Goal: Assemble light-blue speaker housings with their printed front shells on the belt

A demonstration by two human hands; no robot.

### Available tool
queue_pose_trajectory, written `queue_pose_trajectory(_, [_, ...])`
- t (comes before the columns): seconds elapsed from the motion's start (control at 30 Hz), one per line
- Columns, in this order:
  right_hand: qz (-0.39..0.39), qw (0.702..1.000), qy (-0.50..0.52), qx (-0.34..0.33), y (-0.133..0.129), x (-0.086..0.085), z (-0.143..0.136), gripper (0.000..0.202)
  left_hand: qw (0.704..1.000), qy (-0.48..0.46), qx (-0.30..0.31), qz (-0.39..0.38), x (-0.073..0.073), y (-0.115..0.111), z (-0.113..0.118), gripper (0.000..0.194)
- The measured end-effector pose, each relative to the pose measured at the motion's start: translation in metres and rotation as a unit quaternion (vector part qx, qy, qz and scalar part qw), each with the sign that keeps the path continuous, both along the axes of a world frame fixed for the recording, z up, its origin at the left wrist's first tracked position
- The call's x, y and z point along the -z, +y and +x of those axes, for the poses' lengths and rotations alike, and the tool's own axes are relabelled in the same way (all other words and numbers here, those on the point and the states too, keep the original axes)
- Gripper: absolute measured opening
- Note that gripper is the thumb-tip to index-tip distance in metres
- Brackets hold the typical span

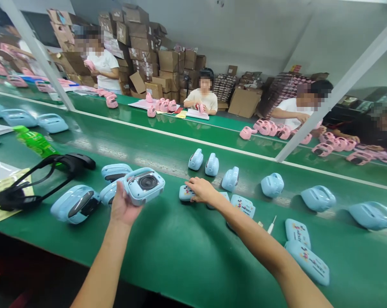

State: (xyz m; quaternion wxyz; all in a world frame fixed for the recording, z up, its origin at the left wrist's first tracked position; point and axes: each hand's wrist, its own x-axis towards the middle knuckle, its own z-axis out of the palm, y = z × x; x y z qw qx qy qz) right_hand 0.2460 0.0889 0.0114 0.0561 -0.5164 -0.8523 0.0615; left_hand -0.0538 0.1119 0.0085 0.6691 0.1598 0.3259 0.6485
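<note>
My left hand point(126, 206) grips a light blue speaker housing point(138, 194) with a top handle, raised above the green table. Its opened side faces up toward me and a round black speaker cone point(147, 182) shows inside. Out in front, my right hand point(200, 189) has its fingers over the edge of a light blue printed cover point(186, 194) lying on the table. Its fingertips are partly hidden. Beside my right forearm lie another printed cover point(243, 206) and a screwdriver point(272, 225) with a white handle. Several blue housings, one at the left point(74, 204), stand near my left hand.
A black headband-like strap point(57, 171) and a green bottle point(36, 141) lie at the left. Blue housings point(318, 198) line the belt beyond. More printed covers point(309, 262) rest at the right. Across, people handle pink housings point(111, 102); slanted white posts point(337, 90) stand between.
</note>
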Motion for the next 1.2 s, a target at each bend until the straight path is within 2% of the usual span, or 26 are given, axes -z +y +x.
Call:
queue_pose_trajectory(0.13, [-0.016, 1.0, -0.018, 0.01, 0.004, -0.002, -0.005, 0.053, 0.99, -0.094, 0.106, 0.008, 0.029, -0.062, -0.02, 0.064])
queue_pose_trajectory(0.23, [-0.019, 1.0, 0.0, 0.019, 0.008, -0.003, 0.001, 0.058, 0.985, -0.136, 0.109, 0.008, 0.047, -0.085, -0.025, 0.075])
queue_pose_trajectory(0.33, [-0.028, 0.998, 0.015, 0.047, 0.008, -0.003, 0.005, 0.061, 0.979, -0.182, 0.088, 0.015, 0.051, -0.091, -0.019, 0.067])
queue_pose_trajectory(0.47, [-0.024, 0.998, -0.002, 0.054, -0.003, -0.004, 0.0, 0.064, 0.977, -0.203, 0.066, 0.009, 0.046, -0.088, -0.006, 0.063])
queue_pose_trajectory(0.57, [0.003, 0.997, -0.054, 0.046, -0.014, -0.006, -0.012, 0.065, 0.976, -0.204, 0.075, -0.008, 0.048, -0.087, -0.001, 0.059])
queue_pose_trajectory(0.67, [0.019, 0.995, -0.091, 0.042, -0.019, -0.008, -0.02, 0.063, 0.972, -0.214, 0.094, -0.013, 0.058, -0.09, -0.002, 0.061])
queue_pose_trajectory(0.73, [0.023, 0.997, -0.057, 0.056, -0.019, -0.009, -0.019, 0.066, 0.969, -0.223, 0.109, -0.005, 0.064, -0.093, -0.002, 0.062])
queue_pose_trajectory(0.8, [0.029, 0.995, 0.033, 0.088, -0.019, -0.011, -0.015, 0.068, 0.972, -0.209, 0.107, -0.016, 0.067, -0.095, -0.001, 0.063])
queue_pose_trajectory(0.87, [0.018, 0.978, 0.166, 0.126, -0.022, -0.012, -0.015, 0.068, 0.983, -0.156, 0.073, -0.058, 0.064, -0.097, 0.004, 0.065])
queue_pose_trajectory(0.97, [-0.051, 0.921, 0.355, 0.152, -0.036, -0.011, -0.028, 0.066, 0.991, -0.045, 0.012, -0.123, 0.049, -0.098, 0.017, 0.06])
queue_pose_trajectory(1.07, [-0.129, 0.873, 0.452, 0.132, -0.059, -0.009, -0.055, 0.062, 0.993, 0.031, 0.007, -0.111, 0.03, -0.102, 0.033, 0.06])
queue_pose_trajectory(1.13, [-0.143, 0.867, 0.465, 0.106, -0.073, -0.007, -0.075, 0.062, 0.994, 0.06, 0.027, -0.088, 0.021, -0.105, 0.041, 0.066])
queue_pose_trajectory(1.2, [-0.116, 0.883, 0.447, 0.088, -0.082, -0.004, -0.09, 0.064, 0.993, 0.079, 0.045, -0.075, 0.016, -0.11, 0.044, 0.072])
